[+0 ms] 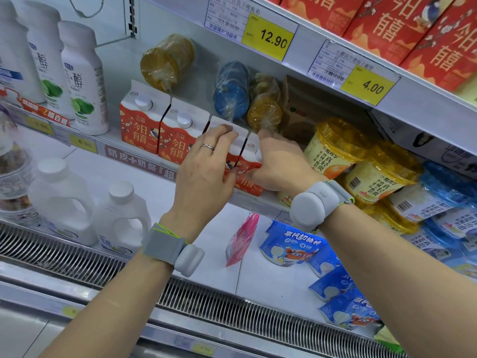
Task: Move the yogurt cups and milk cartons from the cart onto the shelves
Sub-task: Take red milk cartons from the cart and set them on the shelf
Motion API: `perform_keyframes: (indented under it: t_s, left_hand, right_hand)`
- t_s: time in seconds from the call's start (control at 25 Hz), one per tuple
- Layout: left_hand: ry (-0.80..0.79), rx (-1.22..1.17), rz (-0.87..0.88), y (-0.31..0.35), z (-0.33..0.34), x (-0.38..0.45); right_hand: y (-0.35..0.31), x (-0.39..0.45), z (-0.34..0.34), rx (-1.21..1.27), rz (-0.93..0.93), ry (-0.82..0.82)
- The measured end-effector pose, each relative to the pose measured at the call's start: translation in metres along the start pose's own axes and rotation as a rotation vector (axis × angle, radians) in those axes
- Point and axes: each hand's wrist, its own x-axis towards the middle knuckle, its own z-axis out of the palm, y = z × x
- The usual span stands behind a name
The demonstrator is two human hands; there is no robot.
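Carton row: four red-and-white milk cartons [140, 125] stand at the front lip of the middle shelf [144, 157], printed faces out, most likely so shoppers can read them; the two on the left stand free, the two on the right are under your hands.
Left grip: your left hand [206, 169] lies over the third carton [227, 130], fingers bent across its folded top ridge, thumb down its front. It looks like you are squaring it against its neighbour.
Right grip: your right hand [277, 161] wraps the fourth carton [249, 183]; fingers reach behind its top and the thumb presses the red front.
Arm pose: both forearms rise from below, wrists cocked back, each with a grey wristband.
Yogurt: yellow-lidded yogurt cups [335, 148] lie tumbled just right of the cartons, on the same shelf.
Cart: not in view.
Judgement: the cartons seem almost set; the leaning cups beside your right wrist could get knocked.
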Motion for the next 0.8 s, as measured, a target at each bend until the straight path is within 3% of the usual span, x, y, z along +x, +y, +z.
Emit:
perform_keyframes:
  t_s: [0.2,0.48,0.64,0.8]
  left_hand:
    - [-0.022,-0.024,0.0,0.004,-0.005,0.001]
    - [-0.016,-0.049,0.025,0.006,-0.009,-0.002]
    - [0.057,-0.06,0.122,0.018,-0.012,-0.011]
    - [-0.057,-0.103,0.193,0.038,-0.012,-0.022]
  right_hand:
    - [0.0,-0.008,0.004,0.005,-0.011,0.016]
    - [0.006,-0.043,0.017,-0.042,-0.144,0.284]
    - [0.03,-0.087,0.01,0.075,-0.256,0.305]
    - [0.061,-0.13,0.024,0.102,-0.298,0.258]
